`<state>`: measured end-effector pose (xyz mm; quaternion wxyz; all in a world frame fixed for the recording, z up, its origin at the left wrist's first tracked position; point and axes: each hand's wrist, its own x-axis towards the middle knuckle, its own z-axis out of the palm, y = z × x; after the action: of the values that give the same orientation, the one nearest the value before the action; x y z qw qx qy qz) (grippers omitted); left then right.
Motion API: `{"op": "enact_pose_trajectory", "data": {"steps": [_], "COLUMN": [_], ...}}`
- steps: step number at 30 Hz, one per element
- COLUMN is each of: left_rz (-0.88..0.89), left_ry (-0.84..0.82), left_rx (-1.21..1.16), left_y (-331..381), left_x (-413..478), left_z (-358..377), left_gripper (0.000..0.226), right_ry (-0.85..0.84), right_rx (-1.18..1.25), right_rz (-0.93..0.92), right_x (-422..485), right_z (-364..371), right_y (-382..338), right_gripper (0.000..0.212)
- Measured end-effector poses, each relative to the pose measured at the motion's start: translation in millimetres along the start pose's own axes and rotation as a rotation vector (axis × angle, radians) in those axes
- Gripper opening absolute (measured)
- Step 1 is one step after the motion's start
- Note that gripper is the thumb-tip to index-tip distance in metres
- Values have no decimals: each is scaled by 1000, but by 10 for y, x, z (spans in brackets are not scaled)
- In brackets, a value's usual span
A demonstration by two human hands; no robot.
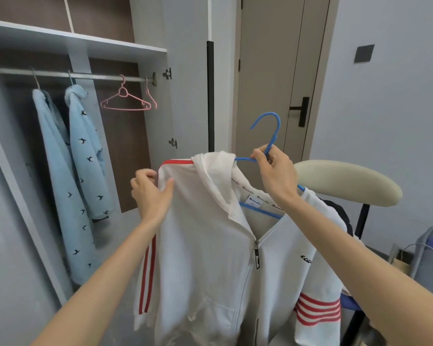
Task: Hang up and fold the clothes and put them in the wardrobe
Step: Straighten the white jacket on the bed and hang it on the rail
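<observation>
Red-striped white hoodie (205,245) on blue hanger (273,136): right fingers (260,158) clamp the hanger's neck, left fingers (145,174) pinch the shoulder.

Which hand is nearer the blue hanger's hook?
Right. The right hand grips the hanger just under its hook; the left hand holds the jacket shoulder, off to the left.

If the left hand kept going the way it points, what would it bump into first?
The white jacket. The left hand grips its red-striped shoulder, so it would push into that cloth first. Beyond looks like the open wardrobe door, but depth is unclear.
</observation>
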<state>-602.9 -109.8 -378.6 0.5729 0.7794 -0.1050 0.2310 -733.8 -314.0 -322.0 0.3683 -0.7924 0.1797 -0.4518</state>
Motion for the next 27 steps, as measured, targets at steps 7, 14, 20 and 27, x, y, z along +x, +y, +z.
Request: {"op": "enact_pose_trajectory", "data": {"steps": [7, 14, 20, 27], "left_rz": [174, 224, 241, 361], "left_ry": [-3, 94, 52, 7], "left_rx": [11, 75, 105, 134], "left_y": [-105, -80, -73, -182], "left_x": [171, 166, 162, -38], "left_z": [-98, -51, -3, 16], "left_gripper": [24, 17, 16, 15], "right_ry": [-7, 20, 37, 95], "right_rx": [20, -27, -72, -143], "right_rz": [5, 24, 11, 91], "right_x": [-22, -69, -74, -1], "right_z": [2, -2, -21, -44], "right_y": [47, 146, 187, 216], "right_gripper": [23, 22, 23, 24]}}
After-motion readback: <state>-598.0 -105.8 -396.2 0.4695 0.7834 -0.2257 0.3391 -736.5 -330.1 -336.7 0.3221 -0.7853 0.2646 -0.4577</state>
